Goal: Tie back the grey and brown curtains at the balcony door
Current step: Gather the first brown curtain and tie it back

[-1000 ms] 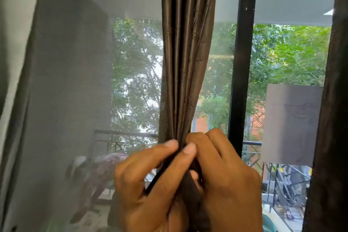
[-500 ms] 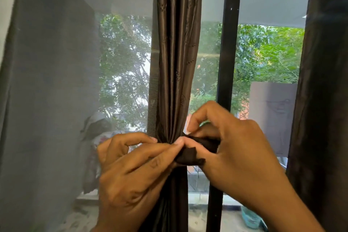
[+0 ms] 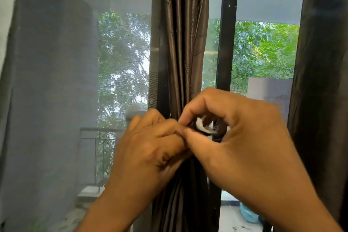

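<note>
Two hands work at the middle: a left hand (image 3: 150, 149) and a right hand (image 3: 243, 137). Two brown curtains hang, one gathered curtain (image 3: 184, 43) centre, one dark curtain (image 3: 323, 62) far right. One grey sheer curtain (image 3: 47, 81) covers the left.

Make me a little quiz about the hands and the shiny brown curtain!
1. True or false: the gathered shiny brown curtain hangs in front of the black door frame.
2. Which hand pinches the dark tie strip with the white fuzzy patch? A left hand B right hand
3. What green things show through the glass?

Key: 1 true; 2 B; 3 leafy trees.
</note>
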